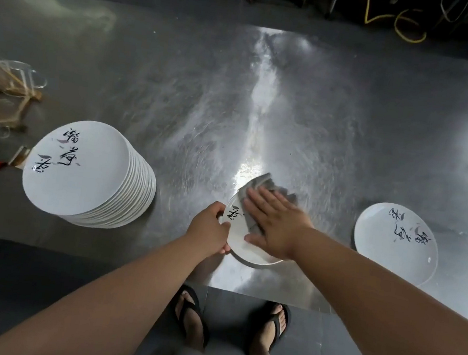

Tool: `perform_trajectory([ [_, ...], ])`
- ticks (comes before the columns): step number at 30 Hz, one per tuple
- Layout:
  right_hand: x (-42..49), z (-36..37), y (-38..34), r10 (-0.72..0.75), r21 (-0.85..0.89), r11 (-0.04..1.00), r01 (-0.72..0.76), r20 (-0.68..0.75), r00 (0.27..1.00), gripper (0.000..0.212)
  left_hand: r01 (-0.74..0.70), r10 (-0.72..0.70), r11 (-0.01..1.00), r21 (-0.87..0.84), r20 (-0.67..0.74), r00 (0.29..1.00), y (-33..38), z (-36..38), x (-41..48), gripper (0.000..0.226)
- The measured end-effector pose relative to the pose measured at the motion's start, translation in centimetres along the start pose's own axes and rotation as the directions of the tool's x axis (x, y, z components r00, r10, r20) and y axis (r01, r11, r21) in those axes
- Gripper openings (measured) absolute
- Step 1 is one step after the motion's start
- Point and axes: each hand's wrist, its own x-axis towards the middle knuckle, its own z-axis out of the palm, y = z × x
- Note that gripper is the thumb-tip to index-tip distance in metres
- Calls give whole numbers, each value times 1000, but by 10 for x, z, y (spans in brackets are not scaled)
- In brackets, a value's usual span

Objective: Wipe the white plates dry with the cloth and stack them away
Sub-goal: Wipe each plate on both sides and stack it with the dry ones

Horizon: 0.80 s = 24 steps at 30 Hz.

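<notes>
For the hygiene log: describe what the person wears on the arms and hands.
Both arms are bare along all that shows: no sleeves reach the left forearm or the right forearm. The left hand and right hand wear no gloves; no watch, bracelet or ring shows.

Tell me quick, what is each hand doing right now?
Left hand: closed, gripping the white plate by its rim.
Right hand: open, fingers flat, pressing the grey cloth onto that plate.
</notes>
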Motion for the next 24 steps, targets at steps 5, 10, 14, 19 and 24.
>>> perform_trajectory([
  [5,-49,15,-11,298,105,947,-302,51,953,99,10,-10,1000,19,-7,1000,-1,0,0,20],
  [10,-14,5,-11,212,125,968,-217,49,976,98,-30,28,988,150,17,999,1,-3,3,19],
  [14,-8,4,-4,191,101,976,-194,38,981,98,17,-17,1000,25,-2,1000,1,0,-1,20],
  [19,-74,31,-31,293,207,933,-295,38,955,103,73,-75,997,-27,-74,994,-1,5,-7,21],
  [24,-62,22,-6,135,181,975,-132,-4,991,109,103,-209,899,426,209,955,14,-11,-13,13],
])
